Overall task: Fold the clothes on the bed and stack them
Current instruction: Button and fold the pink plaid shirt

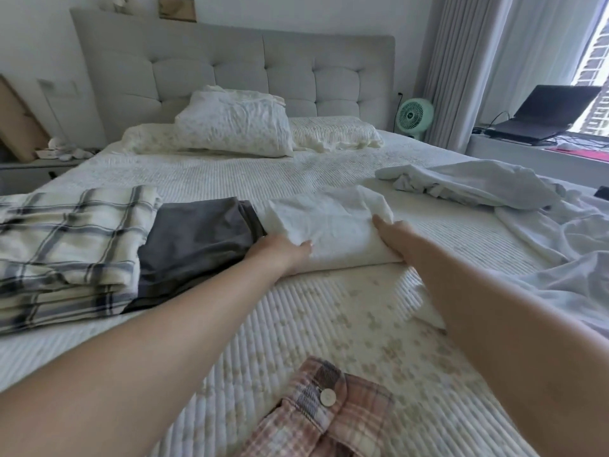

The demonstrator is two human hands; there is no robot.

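Observation:
A folded white garment (333, 222) lies in the middle of the bed (296, 324). My left hand (280, 250) holds its near left edge, thumb on top and fingers tucked underneath. At the near right edge, my right hand (393, 234) grips it in the same way, its fingers hidden by the cloth. Just left of it lies a folded dark grey garment (197, 239), which partly overlaps a folded cream and black plaid garment (66, 245). A pink plaid shirt (323, 413) lies unfolded at the near edge. Loose white clothes (478, 186) are heaped at the right.
Pillows (237, 127) rest against the grey headboard (230, 61). A green fan (415, 117) stands beside the bed, and a laptop (547, 117) sits on the window ledge at the far right. A nightstand with small items (62, 153) is at the left.

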